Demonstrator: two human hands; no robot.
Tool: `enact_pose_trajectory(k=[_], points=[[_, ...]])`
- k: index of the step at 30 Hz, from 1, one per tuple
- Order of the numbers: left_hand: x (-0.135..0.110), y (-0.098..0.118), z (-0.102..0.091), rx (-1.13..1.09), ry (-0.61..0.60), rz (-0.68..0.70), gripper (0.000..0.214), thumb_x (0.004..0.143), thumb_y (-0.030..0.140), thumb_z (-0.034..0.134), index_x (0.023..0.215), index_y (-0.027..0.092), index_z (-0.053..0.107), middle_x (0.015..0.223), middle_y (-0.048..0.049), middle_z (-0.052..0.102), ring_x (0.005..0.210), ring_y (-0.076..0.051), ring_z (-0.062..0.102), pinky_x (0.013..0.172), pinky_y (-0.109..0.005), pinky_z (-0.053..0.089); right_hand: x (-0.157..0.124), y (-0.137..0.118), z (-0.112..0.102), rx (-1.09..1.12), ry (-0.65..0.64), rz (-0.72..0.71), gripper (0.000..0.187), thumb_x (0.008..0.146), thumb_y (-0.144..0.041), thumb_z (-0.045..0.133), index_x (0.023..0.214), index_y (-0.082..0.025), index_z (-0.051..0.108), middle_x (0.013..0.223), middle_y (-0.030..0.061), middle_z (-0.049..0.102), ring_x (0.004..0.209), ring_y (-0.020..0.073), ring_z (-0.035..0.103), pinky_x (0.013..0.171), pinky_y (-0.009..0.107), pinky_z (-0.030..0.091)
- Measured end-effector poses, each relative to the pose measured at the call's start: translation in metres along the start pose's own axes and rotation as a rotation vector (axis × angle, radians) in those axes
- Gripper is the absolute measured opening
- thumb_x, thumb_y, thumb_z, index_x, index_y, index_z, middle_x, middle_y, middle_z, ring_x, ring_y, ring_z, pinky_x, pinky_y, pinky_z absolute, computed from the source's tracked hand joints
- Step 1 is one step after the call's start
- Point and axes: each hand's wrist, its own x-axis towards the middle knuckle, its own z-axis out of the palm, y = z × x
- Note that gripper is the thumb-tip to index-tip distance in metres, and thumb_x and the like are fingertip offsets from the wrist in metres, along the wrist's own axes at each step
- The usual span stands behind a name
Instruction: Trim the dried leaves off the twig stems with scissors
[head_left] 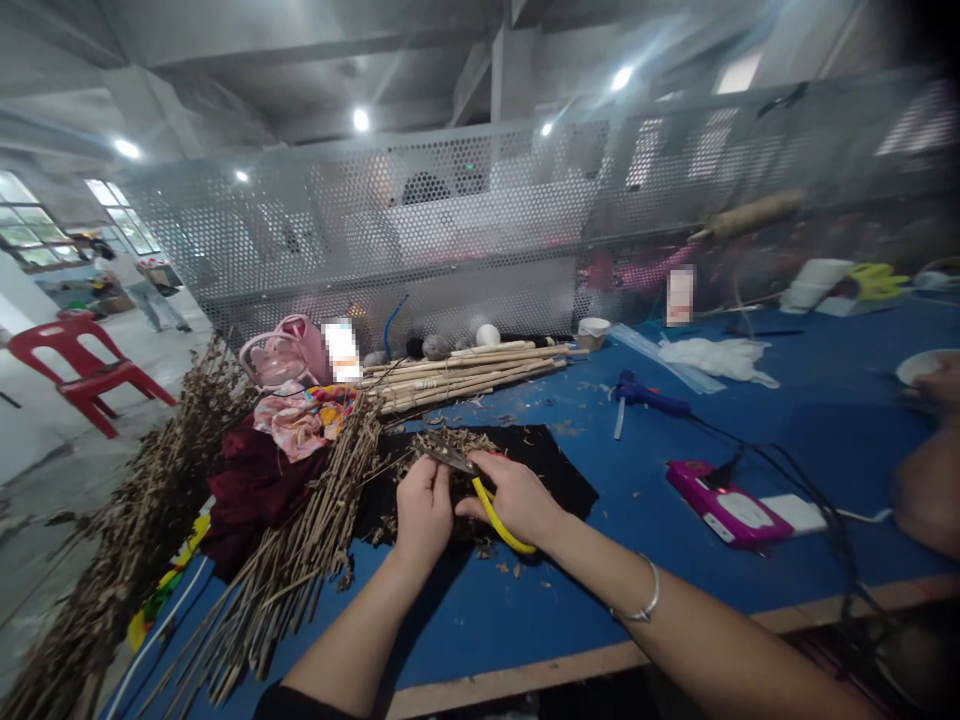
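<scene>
The left hand is curled with its back to the camera, fingers folded in on the near edge of a clump of dry, grey-brown stems and crumbled bits. What exactly sits inside the fist is hidden. The right hand is closed around scissors. Their yellow handle loops out under the palm, and the dark blades point left across the top of the left hand into the clump. Whether the blades are apart cannot be told. The 2 hands touch at the knuckles. A thin bracelet circles the right wrist.

The clump lies on a black cloth spread on the blue table, straight ahead of the person and near the front edge. It looks brittle and tangled, with short twig ends sticking out, and loose flakes are scattered over the cloth and the table around it.

Left of the cloth, long bundles of twigs of the same dull brown fan toward the table edge, and more hang beyond it. A maroon cloth and a pink bag sit behind them. Pale sticks lie stacked at the back, in front of a perforated screen. To the right are a blue glue gun, a pink device with cables, and a white rag. Another person's arm shows at the far right edge.
</scene>
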Motion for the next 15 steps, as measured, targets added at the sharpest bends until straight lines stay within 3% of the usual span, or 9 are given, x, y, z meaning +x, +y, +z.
enact_pose_trajectory(k=[7,15], points=[[0.0005,0.0018,-0.0013,-0.023,-0.050,0.052,0.022,0.086,0.019,0.039,0.079,0.015,0.059,0.078,-0.0052,0.061,0.073,-0.014,0.055,0.068,-0.024,0.042,0.0008,-0.0040,-0.0024,-0.065,-0.001,-0.028,0.069,0.062,-0.056,0.066,0.115,-0.017,0.047,0.099,0.0113,0.059,0.090,0.0261,0.056,0.075,0.034,0.043],[-0.0005,0.0059,-0.0003,-0.020,-0.069,0.015,0.025,0.087,0.026,0.037,0.078,0.016,0.058,0.071,-0.0028,0.058,0.067,-0.013,0.052,0.064,-0.024,0.041,0.0017,-0.0025,-0.0017,0.082,-0.023,-0.008,0.048,0.070,-0.052,0.062,0.104,-0.019,0.052,0.089,0.0072,0.062,0.079,0.0206,0.059,0.067,0.026,0.042]])
